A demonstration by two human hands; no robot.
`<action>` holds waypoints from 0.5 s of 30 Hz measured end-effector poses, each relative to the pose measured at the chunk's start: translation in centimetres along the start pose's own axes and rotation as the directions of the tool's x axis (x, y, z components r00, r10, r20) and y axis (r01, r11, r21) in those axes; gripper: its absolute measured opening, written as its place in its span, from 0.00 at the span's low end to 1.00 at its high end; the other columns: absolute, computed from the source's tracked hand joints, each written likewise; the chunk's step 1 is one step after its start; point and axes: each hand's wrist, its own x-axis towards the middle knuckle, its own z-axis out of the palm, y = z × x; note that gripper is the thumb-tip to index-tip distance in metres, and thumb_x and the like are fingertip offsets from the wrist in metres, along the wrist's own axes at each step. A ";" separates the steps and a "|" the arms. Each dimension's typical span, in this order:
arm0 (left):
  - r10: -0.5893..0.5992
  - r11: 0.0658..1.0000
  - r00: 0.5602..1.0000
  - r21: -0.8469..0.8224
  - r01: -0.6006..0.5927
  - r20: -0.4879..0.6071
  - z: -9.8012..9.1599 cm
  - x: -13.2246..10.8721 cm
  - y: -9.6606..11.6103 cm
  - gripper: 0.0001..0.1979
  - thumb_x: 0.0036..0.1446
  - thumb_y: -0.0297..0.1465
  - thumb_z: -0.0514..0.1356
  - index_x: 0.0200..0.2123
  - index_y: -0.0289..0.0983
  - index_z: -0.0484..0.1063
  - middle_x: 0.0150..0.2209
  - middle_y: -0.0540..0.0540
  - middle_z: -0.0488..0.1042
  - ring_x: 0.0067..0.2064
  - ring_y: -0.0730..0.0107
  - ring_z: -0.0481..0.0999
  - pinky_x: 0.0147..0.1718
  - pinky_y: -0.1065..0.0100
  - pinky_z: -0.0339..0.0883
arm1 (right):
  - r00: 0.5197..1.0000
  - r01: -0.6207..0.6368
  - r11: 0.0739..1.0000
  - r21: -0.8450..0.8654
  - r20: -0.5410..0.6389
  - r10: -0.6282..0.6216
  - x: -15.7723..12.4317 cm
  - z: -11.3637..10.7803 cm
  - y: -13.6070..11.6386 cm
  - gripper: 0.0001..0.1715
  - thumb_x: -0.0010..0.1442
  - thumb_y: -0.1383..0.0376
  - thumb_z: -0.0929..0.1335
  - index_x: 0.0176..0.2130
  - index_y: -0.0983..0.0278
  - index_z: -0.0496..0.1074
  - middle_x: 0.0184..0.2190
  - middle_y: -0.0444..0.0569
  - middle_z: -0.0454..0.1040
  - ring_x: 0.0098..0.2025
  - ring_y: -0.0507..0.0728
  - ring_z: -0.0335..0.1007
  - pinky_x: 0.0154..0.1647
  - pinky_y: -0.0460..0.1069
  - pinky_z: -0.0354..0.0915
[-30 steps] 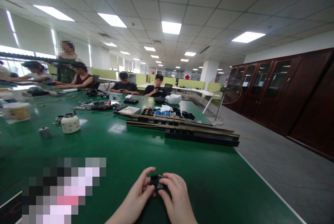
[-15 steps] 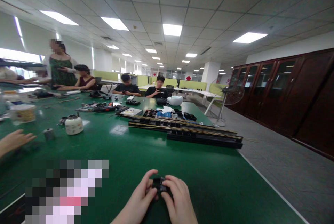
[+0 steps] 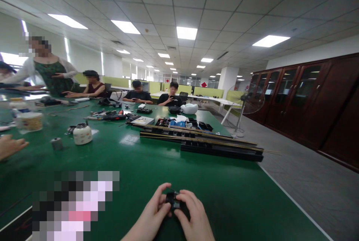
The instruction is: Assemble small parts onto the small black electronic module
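Note:
A small black plastic part [image 3: 172, 200] is held between my two hands just above the green table [image 3: 140, 170], close to its near edge. My left hand [image 3: 157, 209] grips its left side between thumb and fingers, the index finger arched over the top. On the right side, the fingertips and thumb of my right hand [image 3: 192, 209] close on the same part. Fingers cover much of it, so its exact kind cannot be made out. A thin dark strand or edge shows near the left index fingertip.
Long black rails with thin brass-coloured rods [image 3: 213, 147] lie ahead. To the left stand a white jar [image 3: 82, 134], a grey metal cylinder [image 3: 57, 143] and a plastic tub [image 3: 30, 122]. Another person's hand [image 3: 11, 146] rests at the left edge. Several people sit or stand around the table.
Both my hands keep hold of the black part, with only slight finger movement. The other person's hand at left has drawn back leftward. A standing person at far left leans further left.

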 end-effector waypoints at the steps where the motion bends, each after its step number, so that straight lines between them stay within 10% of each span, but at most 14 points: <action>1: 0.003 1.000 1.000 -0.006 -0.003 0.000 0.0 0.0 0.0 0.25 0.51 0.38 0.56 0.51 0.39 0.53 0.28 0.53 0.66 0.31 0.71 0.68 0.36 0.67 0.59 | 1.000 -0.008 1.000 0.019 0.002 0.008 0.0 0.0 0.0 0.14 0.53 0.67 0.66 0.41 0.55 0.70 0.48 0.47 0.70 0.50 0.57 0.65 0.51 0.51 0.62; 15: 0.003 1.000 0.999 -0.006 -0.003 -0.037 0.3 0.2 -0.1 0.20 0.51 0.35 0.59 0.44 0.40 0.54 0.31 0.51 0.70 0.34 0.70 0.71 0.34 0.68 0.60 | 0.999 0.025 0.999 0.048 0.043 -0.028 0.0 0.2 0.6 0.13 0.52 0.67 0.65 0.39 0.54 0.73 0.47 0.47 0.71 0.50 0.57 0.66 0.52 0.52 0.62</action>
